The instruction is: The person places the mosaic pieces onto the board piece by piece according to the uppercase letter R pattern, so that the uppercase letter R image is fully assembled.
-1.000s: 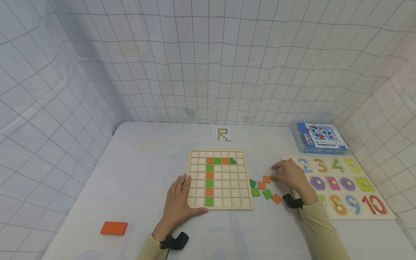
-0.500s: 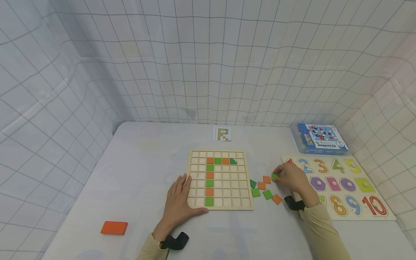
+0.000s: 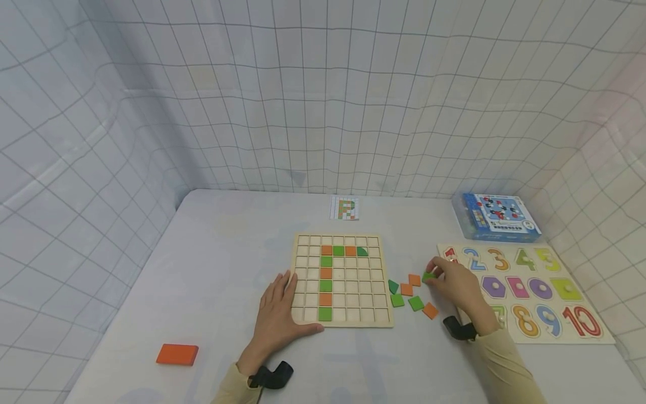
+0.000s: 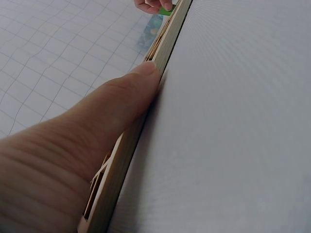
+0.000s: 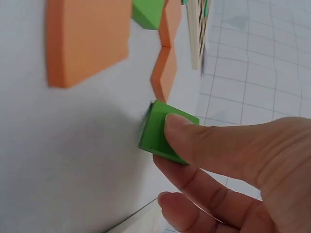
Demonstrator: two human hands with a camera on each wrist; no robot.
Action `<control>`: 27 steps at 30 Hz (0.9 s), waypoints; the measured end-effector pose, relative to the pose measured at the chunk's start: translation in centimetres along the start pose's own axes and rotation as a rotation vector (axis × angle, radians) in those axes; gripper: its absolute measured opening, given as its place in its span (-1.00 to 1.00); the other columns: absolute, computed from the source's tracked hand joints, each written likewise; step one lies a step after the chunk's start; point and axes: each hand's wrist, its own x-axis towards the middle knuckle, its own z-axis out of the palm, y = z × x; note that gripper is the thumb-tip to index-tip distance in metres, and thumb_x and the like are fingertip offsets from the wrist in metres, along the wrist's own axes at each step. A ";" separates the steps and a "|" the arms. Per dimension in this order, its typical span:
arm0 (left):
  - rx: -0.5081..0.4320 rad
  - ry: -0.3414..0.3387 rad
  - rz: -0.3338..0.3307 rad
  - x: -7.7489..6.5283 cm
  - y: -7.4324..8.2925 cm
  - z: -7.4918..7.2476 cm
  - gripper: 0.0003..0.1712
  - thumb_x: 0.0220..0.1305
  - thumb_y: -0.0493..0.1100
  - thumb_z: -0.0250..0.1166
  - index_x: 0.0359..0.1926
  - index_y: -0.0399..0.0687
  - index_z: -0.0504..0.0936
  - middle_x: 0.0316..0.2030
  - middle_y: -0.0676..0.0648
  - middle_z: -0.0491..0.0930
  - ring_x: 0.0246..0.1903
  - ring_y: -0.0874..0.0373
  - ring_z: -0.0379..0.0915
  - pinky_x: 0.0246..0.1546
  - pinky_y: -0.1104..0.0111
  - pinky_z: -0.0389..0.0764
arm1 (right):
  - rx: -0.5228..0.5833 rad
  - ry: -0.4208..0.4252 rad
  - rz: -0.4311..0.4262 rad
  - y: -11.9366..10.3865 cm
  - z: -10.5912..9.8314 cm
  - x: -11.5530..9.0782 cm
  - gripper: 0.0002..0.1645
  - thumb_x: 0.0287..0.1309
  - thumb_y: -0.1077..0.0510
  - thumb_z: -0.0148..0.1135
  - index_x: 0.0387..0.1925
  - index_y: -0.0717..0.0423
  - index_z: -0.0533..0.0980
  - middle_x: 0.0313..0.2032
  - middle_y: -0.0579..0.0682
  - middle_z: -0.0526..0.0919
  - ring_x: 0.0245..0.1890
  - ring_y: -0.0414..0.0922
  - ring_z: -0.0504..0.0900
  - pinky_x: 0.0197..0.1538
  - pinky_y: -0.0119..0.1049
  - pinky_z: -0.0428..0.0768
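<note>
My left hand (image 3: pixel 276 311) rests with straight fingers along the left side and lower left corner of a wooden grid board (image 3: pixel 357 303). In the left wrist view its thumb presses the board's edge. Green and orange tiles fill one column and part of a row, ending in a dark green rounded piece (image 3: pixel 361 252). To the right of the board, my right hand (image 3: pixel 456 283) pinches a green square tile (image 5: pixel 158 128) between thumb and fingers, close over the table. Loose tiles lie beside it, among them an orange tile (image 3: pixel 430 310) and a green tile (image 3: pixel 416 303).
A number puzzle board (image 3: pixel 542 331) lies at the right, partly under my right hand. Behind it stands a blue box (image 3: pixel 504 216). A small pattern card (image 3: pixel 345 208) lies beyond the grid board. An orange block (image 3: pixel 177 354) sits at the front left.
My right hand has taken hold of the green tile by the orange one and shifted slightly toward me. My left hand stays on the board.
</note>
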 end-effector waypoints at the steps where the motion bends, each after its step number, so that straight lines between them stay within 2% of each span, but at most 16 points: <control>1: 0.001 0.000 0.001 0.0 0.0 0.0 0.40 -0.31 0.44 0.45 0.42 -0.29 0.11 0.38 -0.28 0.07 0.37 -0.19 -0.13 0.27 -0.07 0.00 | 0.000 0.005 -0.006 -0.1 -0.1 0.0 -0.83 0.05 0.18 0.37 -0.33 0.05 0.52 -0.41 -0.06 0.59 -0.52 -0.14 0.43 -0.51 -0.25 0.36; 12: 0.013 0.003 0.008 0.0 -0.1 0.1 0.43 -0.34 0.47 0.43 0.42 -0.28 0.10 0.38 -0.28 0.06 0.36 -0.19 -0.14 0.26 -0.08 0.01 | -0.008 0.045 -0.019 -1.8 0.5 0.9 -0.84 0.07 0.14 0.37 -0.39 0.04 0.51 -0.55 -0.14 0.49 -0.63 -0.15 0.33 -0.58 -0.29 0.27; 19: 0.009 0.005 0.006 -0.1 -0.1 0.1 0.42 -0.33 0.46 0.44 0.42 -0.28 0.11 0.38 -0.28 0.07 0.37 -0.18 -0.14 0.27 -0.07 0.01 | 0.009 0.081 -0.092 -3.9 1.9 2.2 -0.81 0.09 0.07 0.38 -0.38 0.01 0.51 -0.53 -0.17 0.50 -0.66 -0.21 0.33 -0.63 -0.32 0.29; 27: 0.003 0.001 0.002 0.0 -0.1 0.1 0.43 -0.34 0.46 0.44 0.43 -0.27 0.10 0.39 -0.27 0.05 0.37 -0.17 -0.15 0.27 -0.07 0.00 | 0.013 0.140 -0.203 -6.6 3.3 4.0 -0.82 0.04 0.06 0.42 -0.40 -0.01 0.55 -0.49 -0.21 0.56 -0.63 -0.26 0.35 -0.59 -0.35 0.33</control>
